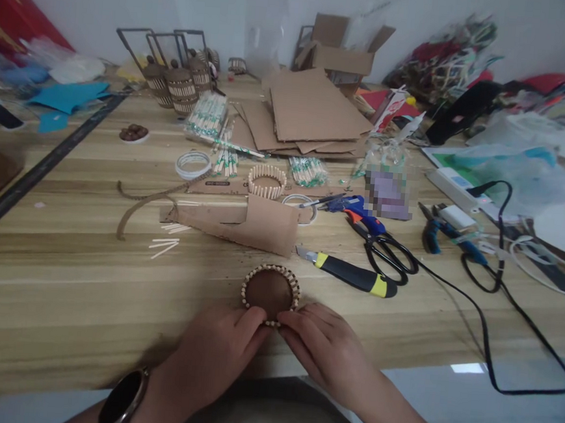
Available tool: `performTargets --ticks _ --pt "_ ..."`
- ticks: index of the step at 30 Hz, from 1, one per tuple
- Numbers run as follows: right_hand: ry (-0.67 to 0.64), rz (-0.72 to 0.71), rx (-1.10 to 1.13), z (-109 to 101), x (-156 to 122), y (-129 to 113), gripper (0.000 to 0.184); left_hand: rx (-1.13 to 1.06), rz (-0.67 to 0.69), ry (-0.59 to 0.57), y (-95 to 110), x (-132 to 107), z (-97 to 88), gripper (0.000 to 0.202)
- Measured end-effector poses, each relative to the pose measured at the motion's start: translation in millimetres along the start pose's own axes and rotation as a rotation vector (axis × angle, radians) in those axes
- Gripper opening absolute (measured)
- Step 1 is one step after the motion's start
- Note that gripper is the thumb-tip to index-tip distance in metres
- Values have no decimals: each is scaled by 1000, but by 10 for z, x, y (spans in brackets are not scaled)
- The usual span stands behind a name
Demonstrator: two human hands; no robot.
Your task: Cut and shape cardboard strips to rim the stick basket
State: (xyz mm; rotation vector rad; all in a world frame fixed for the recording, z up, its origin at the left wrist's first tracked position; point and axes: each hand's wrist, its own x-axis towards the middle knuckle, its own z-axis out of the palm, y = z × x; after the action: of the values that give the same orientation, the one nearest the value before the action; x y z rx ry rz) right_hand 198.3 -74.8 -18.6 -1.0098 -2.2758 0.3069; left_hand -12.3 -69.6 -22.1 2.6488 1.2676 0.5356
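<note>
Near the table's front edge, my left hand [226,341] and my right hand [326,342] pinch the near rim of a small round basket [296,291], its wall made of short wooden sticks around a brown base. The thumbs and fingertips of both hands meet at the rim. Just beyond it lie a cut cardboard piece [271,227] and a yellow-and-black utility knife [356,274] with its blade showing. Farther back stands a second ring of wooden sticks [266,183]. Several loose short sticks [165,246] are scattered to the left.
Black-handled scissors [391,256] and a blue glue gun [361,211] lie to the right, with a black cable [479,325] looping over the table edge. Cardboard sheets [314,110] and bundled sticks [206,114] are at the back, beside small stick-covered buckets [182,89]. Pliers [435,230] rest farther right.
</note>
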Motion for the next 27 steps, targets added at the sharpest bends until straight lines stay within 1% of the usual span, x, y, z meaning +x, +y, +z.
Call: performTargets --ticks 5,9,12,16,19,23,27 --pt "-34 -25 -71 -23 109 71 14 26 1 -7 -68 93 -21 21" --pt "-55 -24 -120 9 192 160 10 54 -72 -85 -143 163 -45 13" --pt "-51 -40 -172 30 220 201 10 20 -124 -141 -172 193 -80 17" --pt "-37 -71 -206 17 227 220 17 -17 -150 -193 -198 217 -136 19" --pt "-20 -86 -216 -20 220 248 24 -21 -165 -207 -240 223 -174 20" --pt "33 -30 -229 -80 184 332 30 1 -154 -209 -294 205 -214 25" --pt "70 65 -271 -108 153 423 30 124 -98 -180 -289 212 -247 25"
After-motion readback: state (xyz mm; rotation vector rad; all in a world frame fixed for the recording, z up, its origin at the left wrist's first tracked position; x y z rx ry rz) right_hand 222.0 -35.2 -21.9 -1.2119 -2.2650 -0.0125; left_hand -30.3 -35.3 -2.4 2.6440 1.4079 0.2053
